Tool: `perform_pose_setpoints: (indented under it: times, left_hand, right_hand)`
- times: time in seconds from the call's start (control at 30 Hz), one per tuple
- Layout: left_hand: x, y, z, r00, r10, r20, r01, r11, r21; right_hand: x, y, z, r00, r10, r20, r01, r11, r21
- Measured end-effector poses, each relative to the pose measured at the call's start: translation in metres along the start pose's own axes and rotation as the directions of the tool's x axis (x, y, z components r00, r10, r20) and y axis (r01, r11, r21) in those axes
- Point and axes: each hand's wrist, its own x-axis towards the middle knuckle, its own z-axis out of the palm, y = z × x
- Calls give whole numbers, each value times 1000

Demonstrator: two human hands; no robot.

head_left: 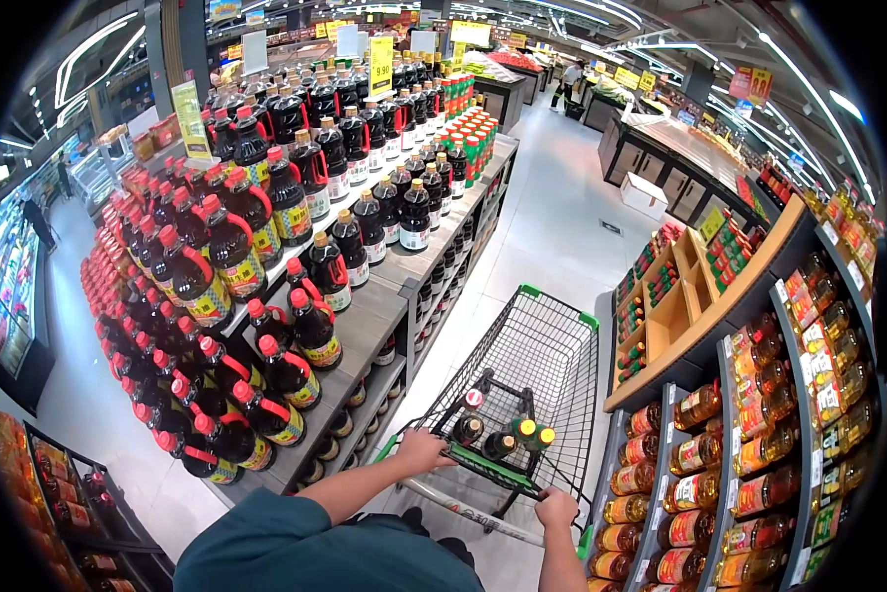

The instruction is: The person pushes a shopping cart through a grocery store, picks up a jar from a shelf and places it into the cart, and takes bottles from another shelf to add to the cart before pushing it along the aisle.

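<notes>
My left hand [424,451] is closed on the near rim of a wire shopping cart [552,340], at its left side. My right hand [557,507] is closed on the same end of the cart, at its right side. Between and just beyond my hands, several bottles stand in the cart: dark ones [468,428] at the left and ones with yellow caps [537,435] at the right. The cart's handle bar [473,512] shows below my hands. The rest of the basket shows bare wire mesh.
Dark bottles with red caps [207,286] are stacked on a wooden display [365,340] at the left. Shelves of oil bottles [695,493] stand close at the right. Ahead, a tiled aisle [537,187] runs past a white box [644,195] towards a distant person [570,81].
</notes>
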Motion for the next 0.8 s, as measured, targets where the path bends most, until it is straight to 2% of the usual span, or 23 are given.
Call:
perform_pose_setpoints:
  times: [0.13, 0.23, 0.43, 0.63, 0.8]
  left_hand:
    - [25, -6, -7, 1000, -31, -6, 31, 999, -25]
    - [46, -11, -17, 997, -50, 64, 49, 999, 12]
    - [90, -26, -25, 994, -75, 77, 78, 996, -34]
    - [141, -46, -35, 997, -69, -25, 67, 996, -53]
    - [188, -68, -39, 997, -75, 18, 75, 997, -18]
  right_hand:
    - [32, -3, -4, 998, -52, -37, 52, 999, 5]
    - [60, -5, -2, 996, -69, -55, 69, 998, 4]
    - [119, -8, -1, 995, -96, -5, 96, 995, -1]
    - [182, -25, -15, 994, -100, 46, 102, 994, -44]
    - [229, -45, -26, 993, -102, 65, 106, 993, -55]
